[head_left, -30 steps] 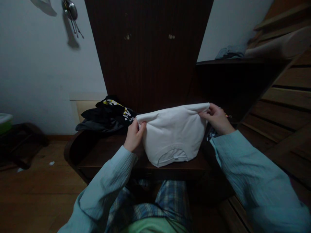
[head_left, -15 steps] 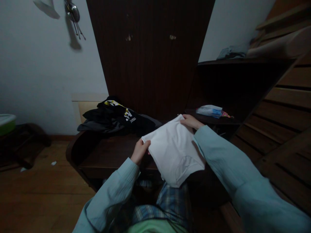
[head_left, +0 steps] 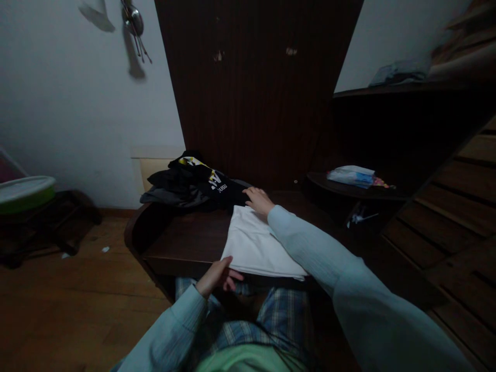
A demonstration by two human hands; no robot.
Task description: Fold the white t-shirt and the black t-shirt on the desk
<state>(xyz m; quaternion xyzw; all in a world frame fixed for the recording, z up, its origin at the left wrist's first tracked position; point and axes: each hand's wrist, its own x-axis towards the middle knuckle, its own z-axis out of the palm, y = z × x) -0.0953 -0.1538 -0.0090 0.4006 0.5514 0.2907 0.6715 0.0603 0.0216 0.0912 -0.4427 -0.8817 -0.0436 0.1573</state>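
A white garment [head_left: 260,245], its exact kind unclear, lies flat and doubled over on the dark wooden bench top. My right hand [head_left: 259,200] rests palm down at its far edge with the fingers stretched out. At the near left corner is my left hand [head_left: 220,275], its thumb touching the cloth and its other fingers spread apart just below the bench's front edge. My right forearm covers part of the garment's right side. Just beyond my right hand lies a heap of black clothing [head_left: 186,183] with white and yellow print.
The dark bench [head_left: 182,240] has a curved left end. To the right, a low shelf [head_left: 360,190] carries a plastic packet [head_left: 351,175]. A green-rimmed tub [head_left: 27,195] sits on a dark stand at the left. Slatted wood [head_left: 445,206] stands at the far right.
The white garment has gone from being held up between both hands to lying on the bench. Both hands have loosened; the right moved left, the left moved down. The view has shifted slightly.
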